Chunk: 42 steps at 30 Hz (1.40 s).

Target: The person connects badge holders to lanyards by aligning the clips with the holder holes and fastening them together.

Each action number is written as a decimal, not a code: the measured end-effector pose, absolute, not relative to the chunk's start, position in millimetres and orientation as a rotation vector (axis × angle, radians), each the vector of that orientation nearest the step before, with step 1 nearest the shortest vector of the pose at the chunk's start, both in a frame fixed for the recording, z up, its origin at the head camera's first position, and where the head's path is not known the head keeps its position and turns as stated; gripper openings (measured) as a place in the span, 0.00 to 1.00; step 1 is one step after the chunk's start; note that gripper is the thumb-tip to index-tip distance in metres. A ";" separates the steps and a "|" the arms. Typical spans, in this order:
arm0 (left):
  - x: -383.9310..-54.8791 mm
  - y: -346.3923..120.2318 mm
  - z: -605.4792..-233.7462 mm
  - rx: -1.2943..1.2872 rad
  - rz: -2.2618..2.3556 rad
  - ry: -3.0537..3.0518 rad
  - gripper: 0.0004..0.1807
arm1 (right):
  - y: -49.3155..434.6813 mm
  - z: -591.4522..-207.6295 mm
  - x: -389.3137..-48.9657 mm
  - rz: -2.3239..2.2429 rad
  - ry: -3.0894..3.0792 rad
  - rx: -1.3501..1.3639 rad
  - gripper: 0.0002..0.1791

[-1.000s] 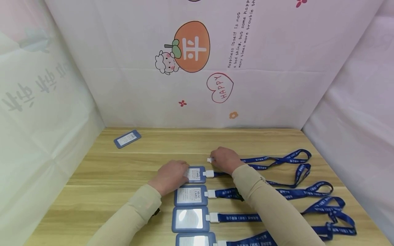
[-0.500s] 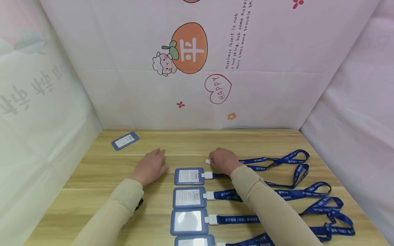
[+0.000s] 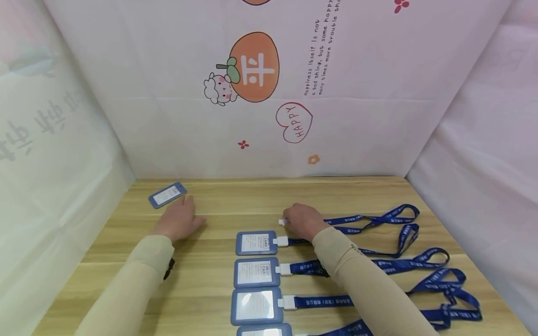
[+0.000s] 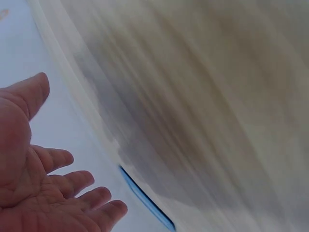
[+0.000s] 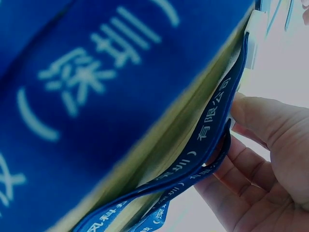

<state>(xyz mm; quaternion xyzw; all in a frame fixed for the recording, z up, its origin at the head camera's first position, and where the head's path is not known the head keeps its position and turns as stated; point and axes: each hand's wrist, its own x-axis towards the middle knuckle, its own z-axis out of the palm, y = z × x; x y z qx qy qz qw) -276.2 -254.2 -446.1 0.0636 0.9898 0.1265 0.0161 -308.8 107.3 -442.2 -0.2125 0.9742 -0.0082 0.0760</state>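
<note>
My left hand (image 3: 176, 220) is above the table's far left, fingers spread and holding nothing. Its fingertips reach the near corner of a loose blue card holder (image 3: 165, 196), whose edge (image 4: 147, 198) shows beyond the fingers in the left wrist view. With thumb and fingers, my right hand (image 3: 303, 220) grips the end of a dark blue lanyard (image 3: 350, 219). A white clip (image 3: 281, 222) pokes out to the left of those fingers. In the right wrist view, the printed strap (image 5: 212, 116) runs into the grip of the right hand (image 5: 270, 159).
Below the hands, several blue card holders lie in a column, including a top one (image 3: 255, 242) and one under it (image 3: 255, 272). White clips (image 3: 282, 241) join them to lanyards stretching right, partly under my right sleeve (image 3: 370, 280). A printed cloth wall (image 3: 176, 140) borders the table's back.
My left hand has left the top card holder in the column and moved left and away to the loose one. The right hand keeps its grip on the lanyard end, nearly still.
</note>
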 end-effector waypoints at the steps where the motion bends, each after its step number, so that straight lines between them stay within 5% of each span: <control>1: -278.0 -259.1 -447.2 0.188 0.400 3.077 0.49 | 106.8 -442.6 -308.8 -0.020 2.922 -0.643 0.10; 24: -292.0 -308.2 -452.1 0.043 0.425 2.931 0.58 | 100.7 -440.3 -306.5 0.025 2.925 -0.670 0.09; 42: -295.6 -297.6 -455.7 0.130 0.429 2.940 0.47 | 106.1 -442.4 -306.9 0.017 2.933 -0.647 0.10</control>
